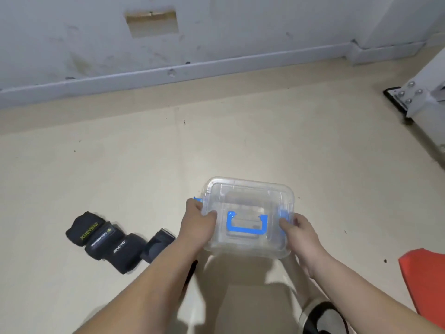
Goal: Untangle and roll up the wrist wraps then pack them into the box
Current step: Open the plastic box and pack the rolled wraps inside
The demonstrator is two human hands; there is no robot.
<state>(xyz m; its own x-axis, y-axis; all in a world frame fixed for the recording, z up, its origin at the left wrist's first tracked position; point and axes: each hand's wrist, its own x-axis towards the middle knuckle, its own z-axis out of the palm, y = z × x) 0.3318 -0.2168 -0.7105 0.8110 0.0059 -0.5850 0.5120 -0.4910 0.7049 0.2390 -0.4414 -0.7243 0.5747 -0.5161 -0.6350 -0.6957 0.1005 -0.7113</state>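
On the floor (120,165) at the near left lie the black wrist wraps (106,242), bunched in a short row and touching one another; how well each is rolled cannot be told from here. Just right of them the left hand (198,220) takes the left end of the clear plastic box (248,196), its grip closed on the wall with the thumb laid over the lid edge, close by the blue left latch (198,199). The box is held above the floor, near and centre, lid on, blue handle (246,224) lying flat on top; it looks empty. The right hand (298,231) holds the opposite end in the same way, fingers curled round the corner beside the blue right latch (284,214).

The step in hand seems to be readying the box for packing. It would go best set down flat on the floor just beside the wraps, so that each roll travels a short way. Both latches should be freed before the lid is lifted, one thumb to each end, since pulling at one side alone may twist the thin lid. The lid is better laid to the right, away from the wraps. A loosened roll should be tightened before it goes in, and the rolls set side by side so the lid can close. A red object (423,273) and a shoe (322,317) sit at the near right, apart from the work.
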